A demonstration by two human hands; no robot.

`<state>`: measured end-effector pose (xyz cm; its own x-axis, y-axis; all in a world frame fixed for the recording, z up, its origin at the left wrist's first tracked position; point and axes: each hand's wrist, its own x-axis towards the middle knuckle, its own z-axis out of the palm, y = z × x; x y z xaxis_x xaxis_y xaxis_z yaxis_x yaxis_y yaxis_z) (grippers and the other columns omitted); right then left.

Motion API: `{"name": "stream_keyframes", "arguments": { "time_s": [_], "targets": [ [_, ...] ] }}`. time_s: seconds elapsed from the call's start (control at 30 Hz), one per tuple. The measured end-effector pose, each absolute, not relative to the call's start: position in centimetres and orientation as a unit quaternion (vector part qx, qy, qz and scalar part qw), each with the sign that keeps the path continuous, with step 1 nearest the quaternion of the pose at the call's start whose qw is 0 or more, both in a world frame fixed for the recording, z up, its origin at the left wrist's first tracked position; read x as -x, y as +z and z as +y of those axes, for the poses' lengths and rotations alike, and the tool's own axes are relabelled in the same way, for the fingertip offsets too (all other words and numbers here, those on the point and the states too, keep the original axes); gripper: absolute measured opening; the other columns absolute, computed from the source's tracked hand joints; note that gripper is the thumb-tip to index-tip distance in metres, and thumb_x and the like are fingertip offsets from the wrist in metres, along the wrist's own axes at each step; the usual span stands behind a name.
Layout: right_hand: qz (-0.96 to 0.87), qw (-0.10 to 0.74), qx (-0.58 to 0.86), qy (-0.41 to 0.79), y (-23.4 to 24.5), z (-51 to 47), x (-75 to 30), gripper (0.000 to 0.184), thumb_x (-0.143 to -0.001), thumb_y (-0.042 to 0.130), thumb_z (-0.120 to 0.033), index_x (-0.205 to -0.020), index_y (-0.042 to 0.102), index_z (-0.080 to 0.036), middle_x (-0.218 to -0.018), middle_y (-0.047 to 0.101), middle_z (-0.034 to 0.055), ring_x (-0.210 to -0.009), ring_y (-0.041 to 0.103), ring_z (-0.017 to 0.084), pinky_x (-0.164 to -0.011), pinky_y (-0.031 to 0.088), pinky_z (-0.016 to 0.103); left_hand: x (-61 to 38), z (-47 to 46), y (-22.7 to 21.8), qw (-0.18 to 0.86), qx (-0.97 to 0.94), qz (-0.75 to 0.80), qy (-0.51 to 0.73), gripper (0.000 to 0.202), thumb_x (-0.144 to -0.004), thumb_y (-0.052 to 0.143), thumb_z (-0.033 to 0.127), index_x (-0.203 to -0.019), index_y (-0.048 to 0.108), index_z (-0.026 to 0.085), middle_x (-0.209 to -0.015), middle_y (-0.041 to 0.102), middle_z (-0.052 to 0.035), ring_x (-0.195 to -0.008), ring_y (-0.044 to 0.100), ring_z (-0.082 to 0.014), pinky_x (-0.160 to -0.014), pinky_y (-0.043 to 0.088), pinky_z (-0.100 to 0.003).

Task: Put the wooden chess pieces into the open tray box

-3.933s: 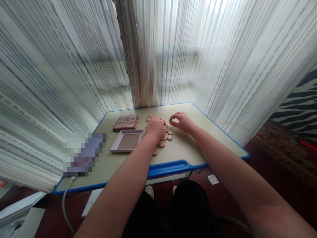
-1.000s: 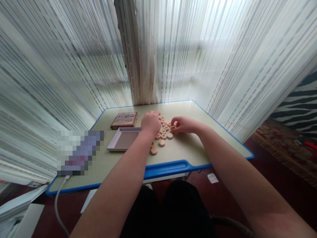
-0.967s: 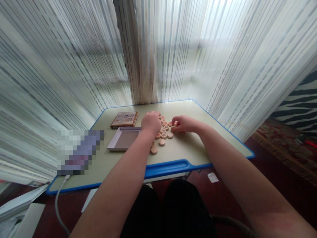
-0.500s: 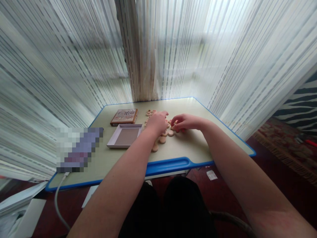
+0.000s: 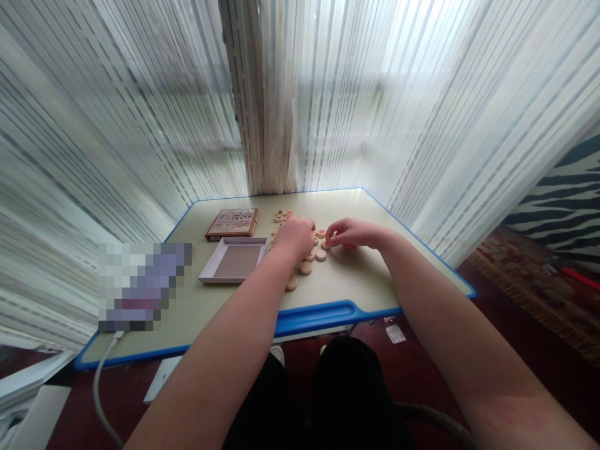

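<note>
Round wooden xiangqi pieces lie in a loose cluster on the table, some marked with red or dark characters. My left hand is over the middle of the cluster, its fingers curled down. Its fingertips and whatever they hold are hidden. From the right, my right hand reaches to the cluster's edge, thumb and forefinger closed on a xiangqi piece. Left of the pieces sits an open shallow box tray with a grey-brown bottom.
A brown printed box lid lies behind the tray. At the left, a blurred-out device with a white cable is on the blue-edged table. A blue groove runs along the front edge. Striped curtains hang behind.
My left hand's fingers have drawn in and curled lower over the pieces. My right hand stays at the right edge, close to the same piece. The view has shifted slightly.
</note>
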<state>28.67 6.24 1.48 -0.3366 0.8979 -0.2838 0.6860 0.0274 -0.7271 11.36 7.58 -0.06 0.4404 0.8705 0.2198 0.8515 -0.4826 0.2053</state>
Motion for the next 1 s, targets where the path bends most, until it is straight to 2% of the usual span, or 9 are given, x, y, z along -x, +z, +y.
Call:
{"name": "stream_keyframes", "arguments": {
  "time_s": [0.17,0.47,0.63,0.77,0.87,1.0],
  "targets": [
    [-0.768,0.102,0.501,0.386,1.2,6.0,-28.1,0.036,-0.061,0.073,-0.043,-0.087,0.066,-0.019,-0.065,0.052,-0.0037,-0.060,0.044,0.010,-0.055,0.033,0.023,-11.3,7.5,-0.2,0.022,-0.847,0.509,0.150,0.027,-0.078,0.047,0.015,-0.096,0.067,0.018,-0.102,0.067,-0.0096,-0.103,0.057,-0.0227,-0.090,0.044,-0.032],
    [-0.768,0.099,0.552,0.311,0.8,6.0,-27.2,0.040,-0.066,0.070,-0.031,-0.102,0.063,-0.018,-0.073,0.060,0.0002,-0.062,0.051,0.012,-0.058,0.038,0.024,-11.1,7.9,-0.4,0.005,-0.844,0.509,0.168,0.031,-0.077,0.046,0.016,-0.100,0.066,0.017,-0.103,0.068,-0.0096,-0.103,0.057,-0.0241,-0.089,0.045,-0.034],
    [-0.768,0.103,0.553,0.308,1.0,6.0,-27.4,0.037,-0.064,0.071,-0.037,-0.095,0.068,-0.017,-0.073,0.061,0.0015,-0.063,0.050,0.012,-0.058,0.038,0.025,-11.3,7.9,-0.4,0.007,-0.845,0.512,0.155,0.029,-0.077,0.046,0.017,-0.097,0.067,0.018,-0.103,0.068,-0.0105,-0.102,0.057,-0.0240,-0.089,0.045,-0.034],
    [-0.761,0.096,0.542,0.344,1.5,5.8,-27.7,0.034,-0.067,0.066,-0.044,-0.087,0.071,-0.016,-0.060,0.056,-0.0004,-0.057,0.047,0.012,-0.055,0.035,0.025,-11.5,8.0,-0.3,0.013,-0.850,0.504,0.153,0.030,-0.076,0.047,0.016,-0.099,0.067,0.018,-0.103,0.068,-0.0096,-0.102,0.057,-0.0230,-0.091,0.044,-0.034],
    [-0.748,0.087,0.552,0.359,1.8,5.5,-27.7,0.029,-0.071,0.060,-0.042,-0.079,0.071,-0.016,-0.051,0.051,-0.0013,-0.051,0.043,0.011,-0.050,0.032,0.025,-11.3,8.0,-0.3,0.032,-0.851,0.501,0.152,0.030,-0.076,0.047,0.016,-0.096,0.069,0.020,-0.104,0.068,-0.0076,-0.104,0.056,-0.0216,-0.094,0.042,-0.032],
    [-0.744,0.101,0.554,0.361,1.8,5.4,-27.7,0.023,-0.069,0.061,-0.039,-0.070,0.068,-0.016,-0.050,0.051,-0.0012,-0.048,0.041,0.010,-0.047,0.030,0.025,-11.1,8.1,-0.2,0.045,-0.848,0.505,0.155,0.031,-0.075,0.046,0.016,-0.094,0.071,0.020,-0.105,0.068,-0.0073,-0.105,0.056,-0.0216,-0.096,0.041,-0.032]
  ]
}}
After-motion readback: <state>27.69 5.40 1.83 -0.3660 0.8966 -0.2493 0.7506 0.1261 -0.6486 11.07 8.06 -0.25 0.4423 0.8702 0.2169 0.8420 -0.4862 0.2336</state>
